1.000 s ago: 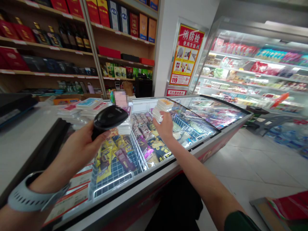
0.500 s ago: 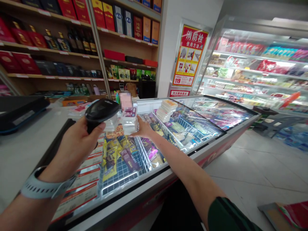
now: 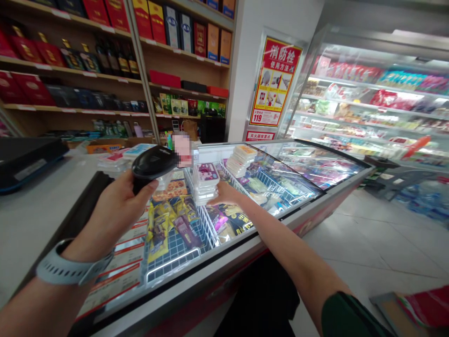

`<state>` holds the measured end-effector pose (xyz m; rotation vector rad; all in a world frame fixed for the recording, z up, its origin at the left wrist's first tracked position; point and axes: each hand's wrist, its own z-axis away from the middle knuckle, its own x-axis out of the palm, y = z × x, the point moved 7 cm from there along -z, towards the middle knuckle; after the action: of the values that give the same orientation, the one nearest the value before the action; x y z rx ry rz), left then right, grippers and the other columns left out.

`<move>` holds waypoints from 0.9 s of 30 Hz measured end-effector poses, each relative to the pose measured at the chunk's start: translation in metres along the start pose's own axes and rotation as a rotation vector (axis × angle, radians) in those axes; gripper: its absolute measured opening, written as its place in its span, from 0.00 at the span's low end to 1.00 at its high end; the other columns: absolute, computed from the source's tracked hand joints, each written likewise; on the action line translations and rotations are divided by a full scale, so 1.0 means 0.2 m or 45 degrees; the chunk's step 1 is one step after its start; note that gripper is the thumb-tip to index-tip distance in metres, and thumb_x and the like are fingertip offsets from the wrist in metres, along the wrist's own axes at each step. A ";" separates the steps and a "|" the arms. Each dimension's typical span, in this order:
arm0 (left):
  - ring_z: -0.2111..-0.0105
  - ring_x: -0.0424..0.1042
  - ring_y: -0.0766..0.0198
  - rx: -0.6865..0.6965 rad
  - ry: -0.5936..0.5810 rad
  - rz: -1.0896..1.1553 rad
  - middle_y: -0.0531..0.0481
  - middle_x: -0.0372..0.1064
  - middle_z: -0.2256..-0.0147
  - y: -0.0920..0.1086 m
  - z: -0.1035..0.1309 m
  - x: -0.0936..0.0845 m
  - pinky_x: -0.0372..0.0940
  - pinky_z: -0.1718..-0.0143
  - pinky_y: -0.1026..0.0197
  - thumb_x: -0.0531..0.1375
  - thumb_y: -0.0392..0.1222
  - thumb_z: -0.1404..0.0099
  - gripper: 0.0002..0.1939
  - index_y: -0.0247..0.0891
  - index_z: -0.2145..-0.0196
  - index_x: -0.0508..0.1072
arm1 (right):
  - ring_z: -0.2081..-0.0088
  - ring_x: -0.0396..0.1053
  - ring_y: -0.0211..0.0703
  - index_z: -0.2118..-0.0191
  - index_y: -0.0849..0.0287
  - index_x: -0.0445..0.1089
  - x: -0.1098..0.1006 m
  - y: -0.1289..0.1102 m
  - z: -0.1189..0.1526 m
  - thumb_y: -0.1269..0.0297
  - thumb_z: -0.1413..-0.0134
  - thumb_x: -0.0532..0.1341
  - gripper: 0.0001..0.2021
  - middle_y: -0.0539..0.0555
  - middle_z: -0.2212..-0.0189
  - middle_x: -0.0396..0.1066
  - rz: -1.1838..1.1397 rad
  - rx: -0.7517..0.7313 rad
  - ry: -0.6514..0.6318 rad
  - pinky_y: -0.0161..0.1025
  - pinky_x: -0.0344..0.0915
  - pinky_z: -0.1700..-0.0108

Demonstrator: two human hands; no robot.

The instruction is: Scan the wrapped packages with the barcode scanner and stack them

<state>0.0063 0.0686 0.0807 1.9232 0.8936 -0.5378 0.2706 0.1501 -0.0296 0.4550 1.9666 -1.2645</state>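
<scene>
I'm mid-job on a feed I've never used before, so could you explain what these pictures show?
There's no machine here: these are a person's bare hands. Every picture comes from one camera worn on their head, looking forward and down.

The left hand holds a black handheld scanner. The right hand touches a stack of clear packs; its grip is partly hidden.

That stack is over a glass-topped freezer. Farther right is an orange-topped stack. Bagged goods show through the glass.

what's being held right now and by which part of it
The left hand grips a black scanner by its handle; the right hand is at the lower side of a stack of containers.
</scene>
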 end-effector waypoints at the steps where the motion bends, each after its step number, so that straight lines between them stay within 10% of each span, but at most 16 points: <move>1: 0.66 0.70 0.57 0.002 -0.017 0.030 0.47 0.74 0.61 0.01 0.00 0.01 0.64 0.62 0.58 0.53 0.57 0.38 0.26 0.35 0.52 0.72 | 0.45 0.71 0.57 0.42 0.58 0.67 -0.01 0.00 0.03 0.55 0.68 0.77 0.43 0.57 0.48 0.74 0.000 -0.017 -0.022 0.49 0.63 0.42; 9: 0.70 0.66 0.58 -0.069 -0.095 0.069 0.48 0.70 0.65 0.08 0.04 0.01 0.62 0.63 0.57 0.55 0.57 0.41 0.25 0.36 0.54 0.71 | 0.41 0.67 0.53 0.43 0.55 0.68 -0.11 -0.12 0.30 0.53 0.62 0.74 0.37 0.56 0.44 0.70 -0.068 -0.152 0.007 0.47 0.60 0.38; 17: 0.67 0.68 0.55 -0.039 -0.103 0.042 0.47 0.70 0.65 0.08 0.04 0.01 0.62 0.64 0.56 0.53 0.57 0.42 0.25 0.36 0.56 0.71 | 0.43 0.66 0.51 0.48 0.58 0.67 -0.32 -0.40 0.65 0.52 0.44 0.64 0.22 0.60 0.47 0.71 0.421 -0.037 0.961 0.54 0.51 0.34; 27: 0.67 0.70 0.54 -0.029 -0.115 0.008 0.48 0.73 0.63 0.07 0.04 0.04 0.63 0.60 0.54 0.53 0.58 0.43 0.27 0.38 0.53 0.71 | 0.42 0.61 0.64 0.54 0.64 0.70 -0.27 -0.71 0.58 0.35 0.47 0.59 0.32 0.69 0.47 0.68 0.913 0.324 1.086 0.65 0.45 0.36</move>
<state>0.0213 0.0600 0.0795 1.8659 0.8324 -0.6032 0.2618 -0.0129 0.0720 1.8785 1.9413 -0.8903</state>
